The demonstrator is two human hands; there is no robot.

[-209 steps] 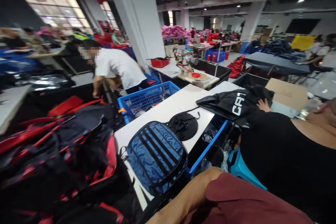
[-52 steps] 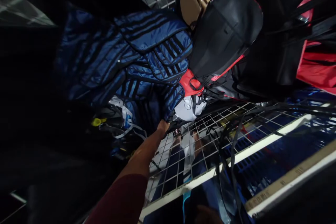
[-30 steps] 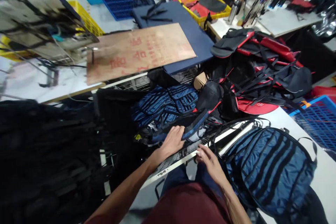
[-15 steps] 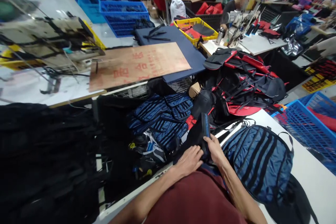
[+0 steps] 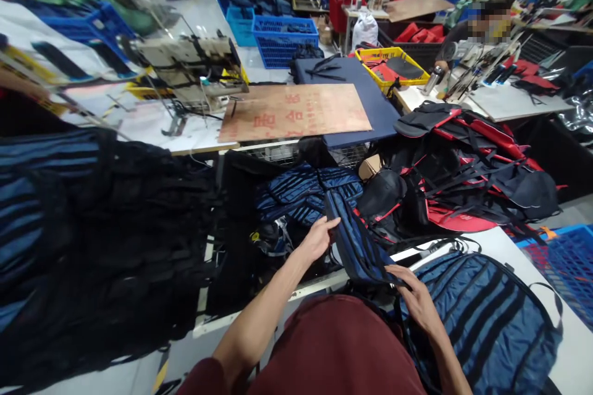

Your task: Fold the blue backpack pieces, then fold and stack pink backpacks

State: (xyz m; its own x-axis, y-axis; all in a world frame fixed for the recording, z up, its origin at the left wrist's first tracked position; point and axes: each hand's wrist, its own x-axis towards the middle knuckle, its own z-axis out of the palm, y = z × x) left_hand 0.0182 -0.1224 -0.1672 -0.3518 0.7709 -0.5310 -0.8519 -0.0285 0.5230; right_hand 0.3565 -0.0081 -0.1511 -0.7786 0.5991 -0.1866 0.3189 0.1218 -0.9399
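Note:
My left hand grips the upper end of a long blue padded strap piece, and my right hand holds its lower end, so the piece stretches between them above my lap. Just right of it a blue striped backpack panel lies on the white table. Behind the strap a heap of blue striped parts fills a wire bin.
A pile of red and black backpack parts lies to the right. Black and blue fabric is stacked at the left. Ahead are a brown board, a sewing machine, a yellow basket, blue crates and a seated person.
My left hand reached down into the bin of blue parts, came up with the strap piece, and both hands have now spread it out between them.

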